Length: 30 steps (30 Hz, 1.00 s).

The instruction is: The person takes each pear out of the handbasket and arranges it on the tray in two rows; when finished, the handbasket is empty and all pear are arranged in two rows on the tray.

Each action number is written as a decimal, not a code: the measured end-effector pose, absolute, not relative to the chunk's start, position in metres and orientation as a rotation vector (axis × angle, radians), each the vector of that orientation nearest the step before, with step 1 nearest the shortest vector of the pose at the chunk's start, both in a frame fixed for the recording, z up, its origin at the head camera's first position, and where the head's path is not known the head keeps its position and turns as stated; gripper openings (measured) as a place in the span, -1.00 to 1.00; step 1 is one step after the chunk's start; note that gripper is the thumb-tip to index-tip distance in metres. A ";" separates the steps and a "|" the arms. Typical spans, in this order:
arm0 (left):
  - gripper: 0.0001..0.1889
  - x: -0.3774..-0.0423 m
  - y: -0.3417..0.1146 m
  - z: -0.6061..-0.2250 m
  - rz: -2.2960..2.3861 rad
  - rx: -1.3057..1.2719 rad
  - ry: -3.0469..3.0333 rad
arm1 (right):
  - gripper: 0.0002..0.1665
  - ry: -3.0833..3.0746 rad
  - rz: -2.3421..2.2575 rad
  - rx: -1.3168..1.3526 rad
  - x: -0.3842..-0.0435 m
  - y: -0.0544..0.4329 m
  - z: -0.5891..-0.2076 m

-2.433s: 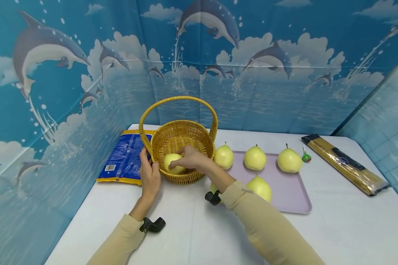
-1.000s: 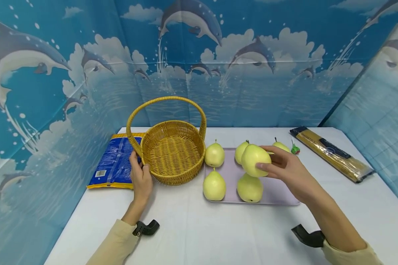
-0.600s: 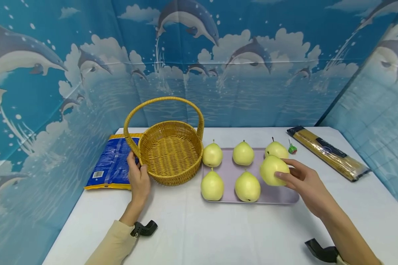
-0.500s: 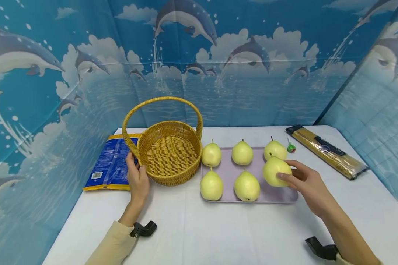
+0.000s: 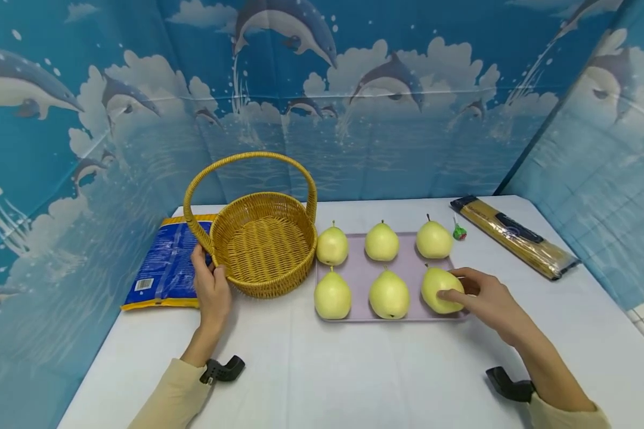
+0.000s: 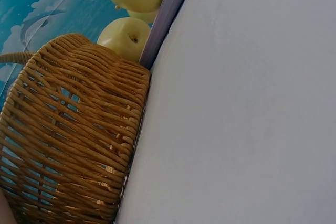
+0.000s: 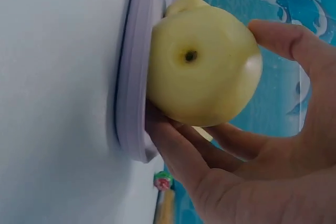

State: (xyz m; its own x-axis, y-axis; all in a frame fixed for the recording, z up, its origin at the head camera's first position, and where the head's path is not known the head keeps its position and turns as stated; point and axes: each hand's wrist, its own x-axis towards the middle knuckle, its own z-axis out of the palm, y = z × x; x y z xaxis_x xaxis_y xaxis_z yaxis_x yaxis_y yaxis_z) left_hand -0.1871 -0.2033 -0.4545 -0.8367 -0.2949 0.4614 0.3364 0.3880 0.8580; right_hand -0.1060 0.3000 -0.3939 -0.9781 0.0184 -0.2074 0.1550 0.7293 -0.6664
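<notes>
Head view: right hand (image 5: 485, 298) cups a yellow pear (image 5: 441, 290) at the lavender tray's (image 5: 359, 274) near right corner, fingers curled round it; left hand (image 5: 210, 287) grips the wicker basket's (image 5: 260, 241) handle base. Blue packet (image 5: 163, 268) print is unreadable.

Left wrist view: basket wall (image 6: 73, 145) beside the tray edge (image 6: 168, 14); the hand is unseen.

Right wrist view: thumb and fingers (image 7: 178, 156) wrap the pear (image 7: 202, 66), resting on the tray rim (image 7: 131, 103).

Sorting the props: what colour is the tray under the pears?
Pale lilac tray, clearest in the head view.
</notes>
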 end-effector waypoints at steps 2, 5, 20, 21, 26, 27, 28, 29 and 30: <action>-0.34 -0.187 -0.204 -0.455 -1.475 -0.031 -2.099 | -0.01 2.826 -1.024 0.075 -0.105 0.299 -0.394; -0.33 -0.187 -0.206 -0.456 -1.471 -0.022 -2.108 | -0.12 2.933 -0.981 -0.013 -0.102 0.295 -0.394; -0.34 -0.183 -0.207 -0.456 -1.442 -0.005 -2.129 | -0.15 3.068 -1.016 -0.068 -0.103 0.287 -0.398; -0.34 -0.183 -0.207 -0.455 -1.439 -0.010 -2.127 | -0.15 3.069 -1.016 -0.059 -0.103 0.288 -0.397; -0.35 -0.184 -0.206 -0.455 -1.427 -0.030 -2.114 | -0.15 3.018 -1.048 -0.006 -0.104 0.292 -0.398; -0.34 -0.185 -0.206 -0.455 -1.424 -0.031 -2.114 | -0.14 3.004 -1.055 0.005 -0.105 0.292 -0.398; -0.34 -0.185 -0.206 -0.455 -1.424 -0.031 -2.115 | -0.14 2.992 -1.062 0.016 -0.105 0.293 -0.398; -0.34 -0.185 -0.205 -0.455 -1.425 -0.031 -2.116 | -0.14 2.984 -1.068 0.027 -0.105 0.293 -0.398; -0.33 -0.186 -0.205 -0.454 -1.426 -0.031 -2.118 | -0.13 2.982 -1.073 0.034 -0.105 0.293 -0.399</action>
